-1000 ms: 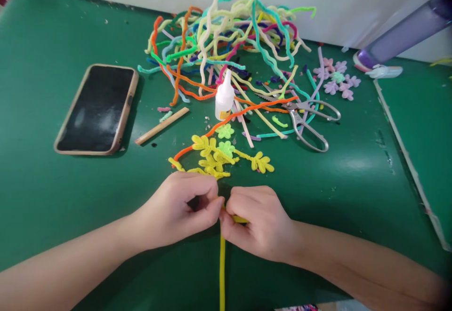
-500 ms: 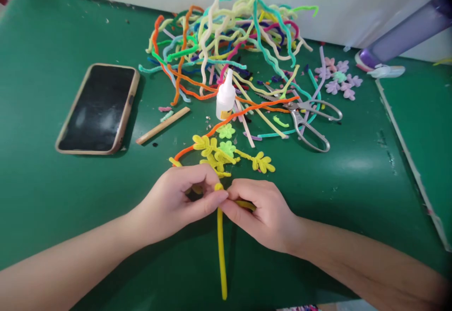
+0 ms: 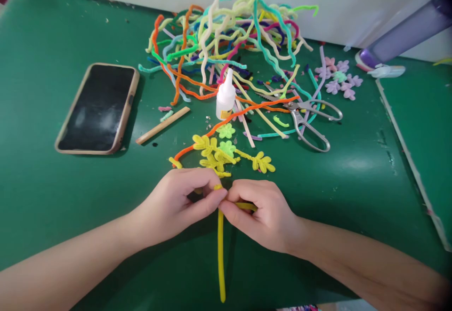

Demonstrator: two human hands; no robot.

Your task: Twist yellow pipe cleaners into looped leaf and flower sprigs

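Observation:
A yellow pipe cleaner [image 3: 221,254] is pinched between my two hands, one straight length hanging down toward the table's near edge. My left hand [image 3: 185,200] closes thumb and forefinger on its bent top, which the fingers mostly cover. Close against it, my right hand [image 3: 263,212] grips another stretch that curves back into the palm. Just beyond the fingers lie yellow leaf shapes [image 3: 263,162] of bent pipe cleaner, with small green flower shapes [image 3: 226,131] among them. An orange pipe cleaner [image 3: 243,112] runs behind these.
Behind stands a white glue bottle [image 3: 226,99], before a tangled heap of coloured pipe cleaners [image 3: 226,33]. Scissors [image 3: 300,113] lie to the right, near a lilac flower piece [image 3: 341,76] and a purple bottle [image 3: 406,33]. A phone [image 3: 99,108] and a wooden stick [image 3: 163,125] are at left.
My left fingertips have closed further over the bent top of the yellow pipe cleaner, so less of it shows. Its hanging end has shifted slightly left. Other things stay put.

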